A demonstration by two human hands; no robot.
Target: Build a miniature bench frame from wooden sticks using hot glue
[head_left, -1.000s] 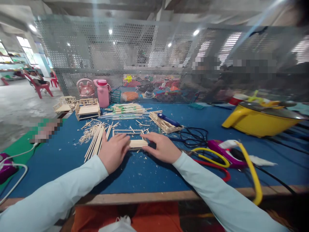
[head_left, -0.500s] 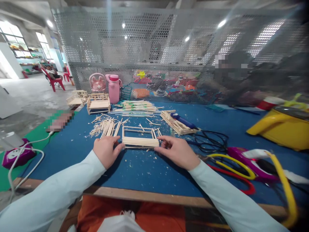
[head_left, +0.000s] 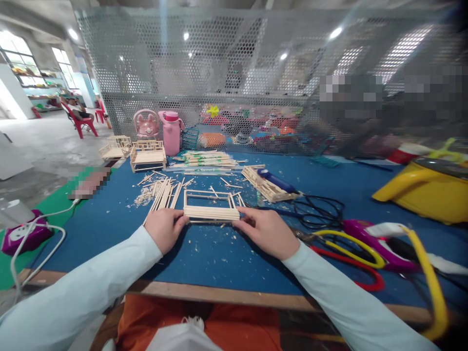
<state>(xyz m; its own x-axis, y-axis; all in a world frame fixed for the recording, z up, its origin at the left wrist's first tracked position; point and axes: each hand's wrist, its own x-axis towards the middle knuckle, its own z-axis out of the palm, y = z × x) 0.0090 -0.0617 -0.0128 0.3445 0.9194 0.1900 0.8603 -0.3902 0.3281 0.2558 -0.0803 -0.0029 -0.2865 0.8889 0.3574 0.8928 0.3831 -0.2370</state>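
Note:
A small frame of pale wooden sticks [head_left: 211, 213] lies on the blue tabletop in front of me, several sticks side by side along its near part and its far part bare. At its left end my left hand [head_left: 165, 229] pinches the sticks between thumb and fingers. My right hand [head_left: 268, 231] grips the opposite end the same way, thumb low and index finger on top. Just beyond my left hand is a bunch of loose sticks [head_left: 166, 195] with broken bits around it.
Finished-looking stick models [head_left: 148, 155] stand back left beside a pink bottle [head_left: 171, 132]. A blue-handled tool [head_left: 277, 180] rests on a stick rack [head_left: 265, 186]. Scissors [head_left: 351, 248], a purple power strip [head_left: 380, 243] and a yellow container [head_left: 427, 190] lie right. Perforated metal panels [head_left: 234, 63] rise behind.
My fingers have closed in against both ends of the stick frame, the right ones a little more than before. The view has shifted slightly; the frame stays in place.

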